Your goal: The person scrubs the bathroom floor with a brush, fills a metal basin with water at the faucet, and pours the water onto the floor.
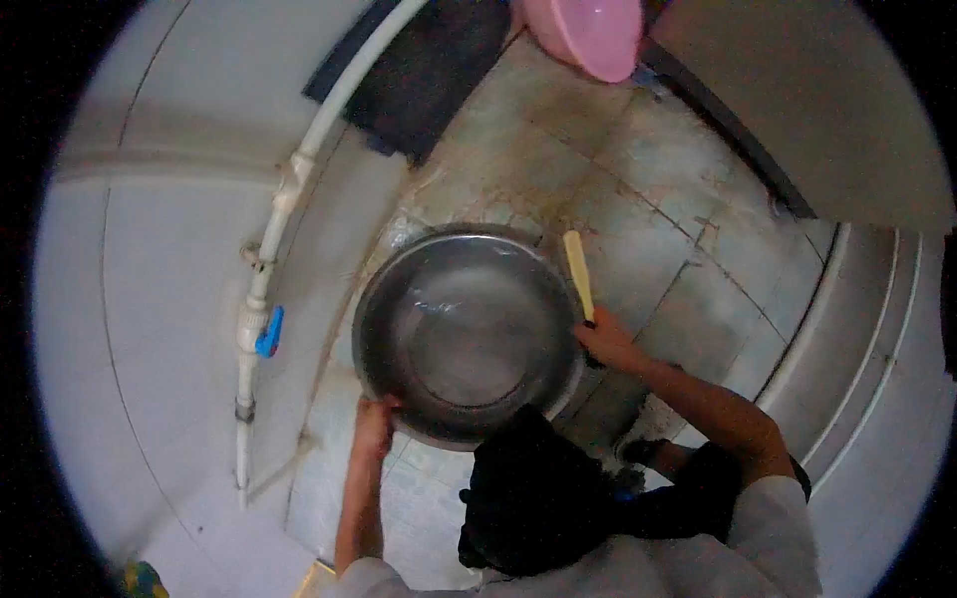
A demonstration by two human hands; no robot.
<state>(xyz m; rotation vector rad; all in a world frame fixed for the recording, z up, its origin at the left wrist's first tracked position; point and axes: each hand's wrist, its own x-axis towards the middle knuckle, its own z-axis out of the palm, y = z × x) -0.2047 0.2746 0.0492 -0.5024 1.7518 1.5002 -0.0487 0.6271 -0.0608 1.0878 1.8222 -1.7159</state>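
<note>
A large round metal basin [469, 349] rests on the tiled floor in front of me. My left hand [374, 427] grips its rim at the lower left, fingers closed over the edge. At the basin's right side, my right hand [606, 341] is closed around the dark lower end of a brush-like tool with a pale yellow upper part [578, 269], which points away from me. That hand is close to the rim; whether it touches the rim cannot be made out. The inside of the basin looks shiny.
A white pipe [269, 239] with a blue valve handle [269, 332] runs along the left wall. Dark cloth [429, 80] lies at the top, near a pink basin [588, 35]. A dark-edged panel [797, 100] stands upper right. My knees, in black, are below.
</note>
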